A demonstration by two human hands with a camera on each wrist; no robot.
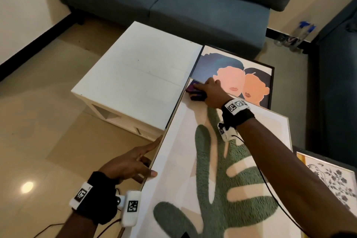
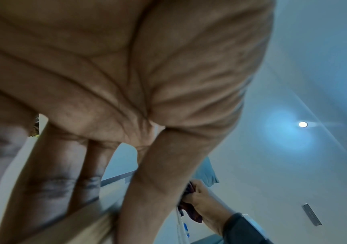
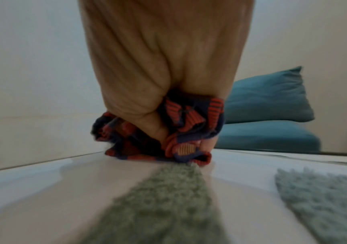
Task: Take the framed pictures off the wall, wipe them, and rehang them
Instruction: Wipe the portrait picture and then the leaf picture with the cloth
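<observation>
A large framed picture of a green leaf [image 1: 222,170] lies flat, its far end on the white table [image 1: 139,75]. My right hand [image 1: 204,89] grips a bunched red and navy striped cloth [image 1: 193,92] and presses it on the glass at the frame's far left corner. In the right wrist view the cloth [image 3: 181,128] is crumpled under my right hand's fingers [image 3: 151,125] on the leaf picture [image 3: 147,198]. My left hand [image 1: 148,158] holds the frame's left edge, thumb on top, fingers straight along and under it. A second framed picture showing two faces [image 1: 237,75] lies partly beneath.
A third framed picture with a grey floral print [image 1: 332,177] sits at the right edge. A teal sofa [image 1: 193,6] stands behind the table. Bottles [image 1: 301,33] stand on the floor by the wall. Tiled floor [image 1: 48,121] lies to the left.
</observation>
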